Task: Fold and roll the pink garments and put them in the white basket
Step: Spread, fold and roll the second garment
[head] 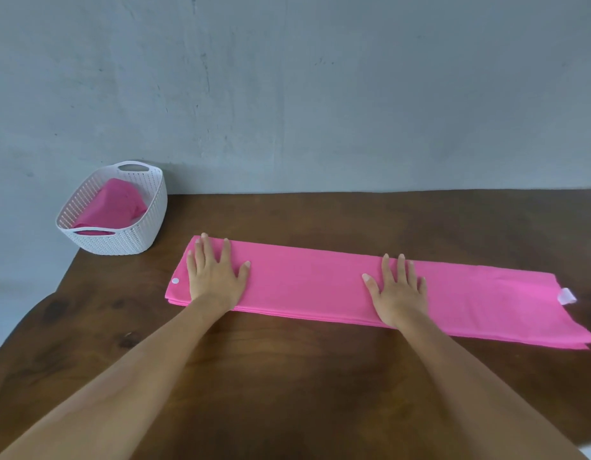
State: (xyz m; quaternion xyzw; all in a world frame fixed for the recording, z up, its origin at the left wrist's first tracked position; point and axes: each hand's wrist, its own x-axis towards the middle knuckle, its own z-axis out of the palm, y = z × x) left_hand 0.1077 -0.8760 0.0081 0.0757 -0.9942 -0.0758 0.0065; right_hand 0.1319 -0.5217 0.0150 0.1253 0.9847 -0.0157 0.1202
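A pink garment (307,287) lies folded into a long flat strip across the brown wooden table (287,376). It runs from left of centre to the right edge of view. My left hand (214,277) presses flat on its left end, fingers straight and spread. My right hand (398,290) lies flat on the strip near its middle, fingers straight. A white button (175,281) shows at the left end and a white label (567,296) at the right end. The white basket (135,227) stands at the table's back left corner with another pink garment (116,204) inside.
A grey wall (287,94) rises directly behind the table. The table's left edge curves away just below the basket. Bare wood lies in front of the strip, under my forearms.
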